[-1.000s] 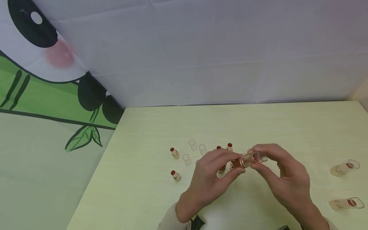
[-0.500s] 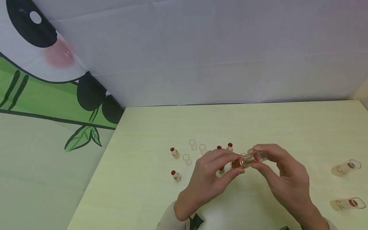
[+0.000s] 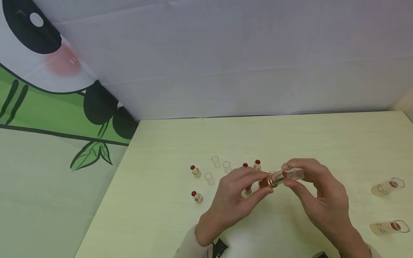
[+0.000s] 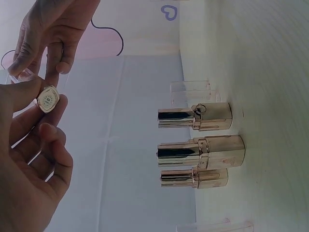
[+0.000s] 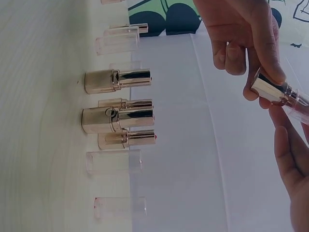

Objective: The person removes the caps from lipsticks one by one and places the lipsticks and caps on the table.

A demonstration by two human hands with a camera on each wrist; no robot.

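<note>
Above the table, my left hand (image 3: 238, 193) pinches the gold base of a lipstick (image 3: 272, 180) between thumb and fingers. My right hand (image 3: 319, 193) holds a clear cap (image 3: 296, 174) at the lipstick's red end, its fingertips on the cap's sides. In the right wrist view the cap (image 5: 300, 107) reaches around the upper part of the tube, while the gold base (image 5: 268, 88) sticks out. From the left wrist, the base's flat bottom (image 4: 48, 99) faces the camera. Several uncapped lipsticks stand behind the left hand, partly hidden by it in the head view.
Two uncapped lipsticks (image 3: 195, 171) stand at the left of the table, near clear caps (image 3: 215, 162) standing on end. On the right are two lipsticks with clear caps on, an upper one (image 3: 387, 187) and a lower one (image 3: 389, 227). A pale wall sheet rises behind the table.
My right hand has shifted slightly right with the cap, which now extends a little farther out from the lipstick. My left hand stays nearly in place.
</note>
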